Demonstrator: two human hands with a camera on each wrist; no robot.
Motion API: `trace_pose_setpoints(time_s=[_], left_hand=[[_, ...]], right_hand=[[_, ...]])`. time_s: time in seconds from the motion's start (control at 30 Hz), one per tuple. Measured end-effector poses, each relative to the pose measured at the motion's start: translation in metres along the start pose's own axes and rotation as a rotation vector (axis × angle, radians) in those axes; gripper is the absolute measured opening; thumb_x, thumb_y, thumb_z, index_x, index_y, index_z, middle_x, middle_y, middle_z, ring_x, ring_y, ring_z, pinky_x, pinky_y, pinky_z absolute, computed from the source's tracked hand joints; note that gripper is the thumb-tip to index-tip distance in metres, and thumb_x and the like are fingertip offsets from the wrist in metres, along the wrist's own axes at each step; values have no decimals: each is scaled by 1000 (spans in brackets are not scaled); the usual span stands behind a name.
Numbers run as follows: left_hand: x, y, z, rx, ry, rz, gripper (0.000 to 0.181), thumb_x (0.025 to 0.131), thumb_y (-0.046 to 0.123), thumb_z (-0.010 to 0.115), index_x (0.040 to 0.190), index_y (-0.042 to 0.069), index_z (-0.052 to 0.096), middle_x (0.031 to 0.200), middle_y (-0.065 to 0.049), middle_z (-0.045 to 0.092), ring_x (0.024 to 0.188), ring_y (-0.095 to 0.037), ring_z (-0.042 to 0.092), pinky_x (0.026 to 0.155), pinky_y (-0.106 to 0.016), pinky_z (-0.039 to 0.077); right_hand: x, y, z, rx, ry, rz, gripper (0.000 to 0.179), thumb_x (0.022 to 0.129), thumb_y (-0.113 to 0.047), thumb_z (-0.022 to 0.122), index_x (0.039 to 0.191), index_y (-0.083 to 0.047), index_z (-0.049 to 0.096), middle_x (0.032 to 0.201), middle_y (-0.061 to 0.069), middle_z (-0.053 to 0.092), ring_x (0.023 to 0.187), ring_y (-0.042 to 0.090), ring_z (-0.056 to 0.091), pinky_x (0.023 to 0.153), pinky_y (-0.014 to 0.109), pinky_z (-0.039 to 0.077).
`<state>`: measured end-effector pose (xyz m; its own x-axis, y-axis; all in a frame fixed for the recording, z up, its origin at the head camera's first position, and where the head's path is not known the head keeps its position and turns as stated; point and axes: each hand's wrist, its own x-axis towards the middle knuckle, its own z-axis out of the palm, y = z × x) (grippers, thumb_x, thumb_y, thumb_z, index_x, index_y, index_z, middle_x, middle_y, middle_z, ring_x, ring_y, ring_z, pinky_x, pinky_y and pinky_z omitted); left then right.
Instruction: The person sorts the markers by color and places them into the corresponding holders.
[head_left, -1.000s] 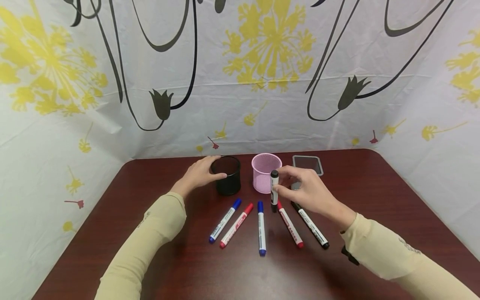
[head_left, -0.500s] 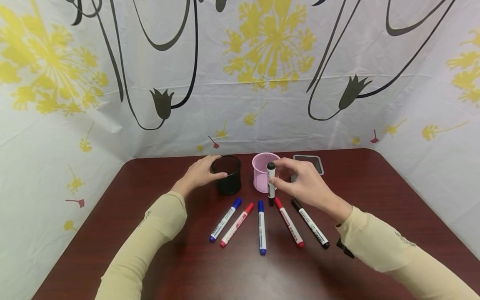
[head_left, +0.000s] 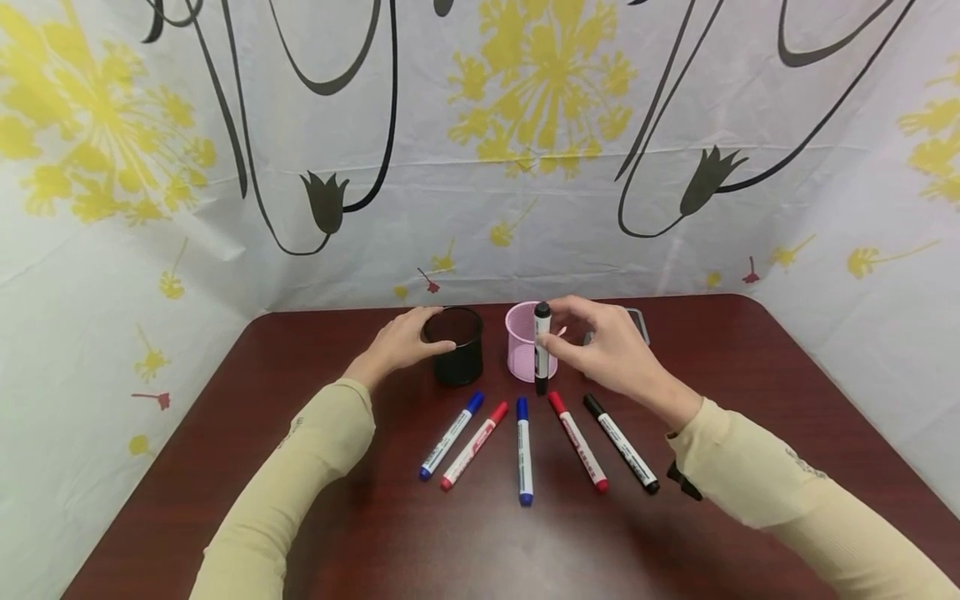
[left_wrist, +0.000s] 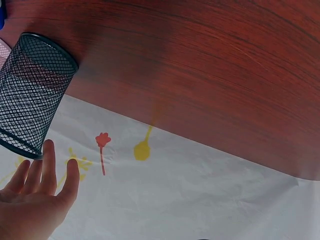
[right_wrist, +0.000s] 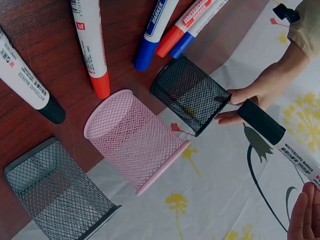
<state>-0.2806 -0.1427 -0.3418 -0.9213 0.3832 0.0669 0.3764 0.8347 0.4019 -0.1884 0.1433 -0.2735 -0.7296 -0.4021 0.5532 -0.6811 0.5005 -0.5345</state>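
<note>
My left hand (head_left: 401, 340) rests round the left side of a black mesh pen cup (head_left: 459, 364); the thumb lies in front, fingers behind. In the left wrist view, fingertips meet the rim of that cup (left_wrist: 30, 95). Between thumb and fingers, my right hand (head_left: 611, 346) pinches a black-capped whiteboard marker (head_left: 542, 350), held upright off the table. It overlaps the front of a pink mesh pen cup (head_left: 521, 350) in the head view. The right wrist view shows the marker (right_wrist: 300, 155) apart from the pink cup (right_wrist: 135, 145). My right hand (right_wrist: 306, 215) is partly cut off there.
Before the cups lie a blue marker (head_left: 452, 436), a red marker (head_left: 475, 445), another blue marker (head_left: 524, 454), another red marker (head_left: 578, 442) and a black marker (head_left: 622, 444). A grey mesh holder (right_wrist: 57, 185) stands right of the pink cup. A patterned sheet (head_left: 480, 275) hangs behind the table.
My right hand has lifted the black marker and carried it forward and slightly left, toward the pink cup. The left hand has stayed at the black cup.
</note>
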Motion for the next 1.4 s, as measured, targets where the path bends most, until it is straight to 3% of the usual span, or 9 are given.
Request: trace_pose_setpoints(time_s=[0.8,1.4], left_hand=[[3,1,-2,6,-16,-18,73,78,51,59,135,12,36,133,-12,37,118,-29,36,90,-49,33],[1,0,-1,15,-12,-26,72,78,51,58,135,12,36,133,-12,37,119,-29,35,91,-48,32]], right_hand=[[21,11,-2,-15,63,104,34,78,-21,67,106,-3,60,83,3,64,68,12,60,61,29,47],[41,14,2,32,106,101,33,78,-18,66,105,0,60,87,5,62,77,14,59,69,29,47]])
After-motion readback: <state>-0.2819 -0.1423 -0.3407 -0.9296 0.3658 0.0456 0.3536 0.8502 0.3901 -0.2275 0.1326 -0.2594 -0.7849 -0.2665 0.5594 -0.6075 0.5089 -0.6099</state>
